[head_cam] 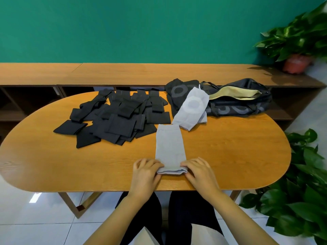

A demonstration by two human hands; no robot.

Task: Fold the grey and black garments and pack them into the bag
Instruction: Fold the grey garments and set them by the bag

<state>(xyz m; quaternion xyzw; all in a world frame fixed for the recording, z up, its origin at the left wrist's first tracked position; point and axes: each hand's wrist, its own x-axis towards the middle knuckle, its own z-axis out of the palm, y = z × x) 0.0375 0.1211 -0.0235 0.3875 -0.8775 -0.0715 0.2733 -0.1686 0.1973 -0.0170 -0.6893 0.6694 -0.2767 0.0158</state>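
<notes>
Oval worktop (230, 156) carried black garments (116, 119) piled at 10 o'clock, open bag (238, 101) at 2 o'clock, one grey garment (170, 149) flat at 6 o'clock. Left hand (145, 172) and right hand (200, 171) had fingers pinching its near folded end, one per corner. Looked light, soft, limp knit; best gripped at the corners, or the fold would likely slump open.

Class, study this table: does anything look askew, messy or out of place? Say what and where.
The black garments lie in a loose heap left of centre, overlapping at mixed angles. One grey garment sits askew, partly on a dark patterned piece beside the open bag. Nothing looks spilled or damaged.
</notes>
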